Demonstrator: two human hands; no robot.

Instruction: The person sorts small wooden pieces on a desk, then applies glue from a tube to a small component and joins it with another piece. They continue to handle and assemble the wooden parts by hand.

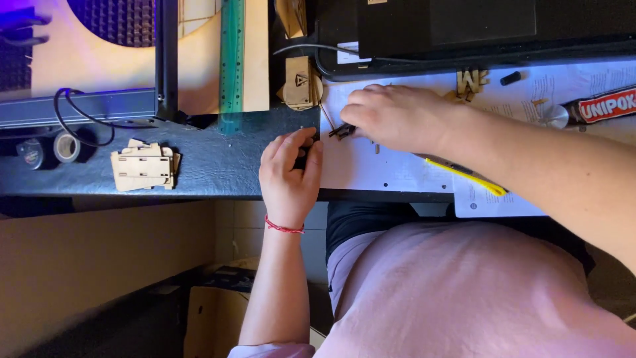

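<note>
Looking down at the middle of the frame, I see my left hand [289, 174], a thin red string bracelet [284, 227] on its wrist, resting on the dark counter [218, 166] with its fingers curled closed around a small dark piece (too hidden for me to tell what it is). Just to the right, my right hand [397, 118] lies over the white printed paper sheet [377, 166], its fingers pinched shut on a small black clip-like part [342, 130], which sits at the sheet's left edge, close to the left hand's fingertips. A yellow-handled tool [467, 176] lies on the paper under my right forearm. At centre left, a stack of flat laser-cut plywood pieces [142, 167] sits on the counter, with two rolls of tape [50, 147] at the far left edge. A translucent green ruler [232, 59] runs down from the top, just left of more small wooden cut-outs [301, 83].
</note>
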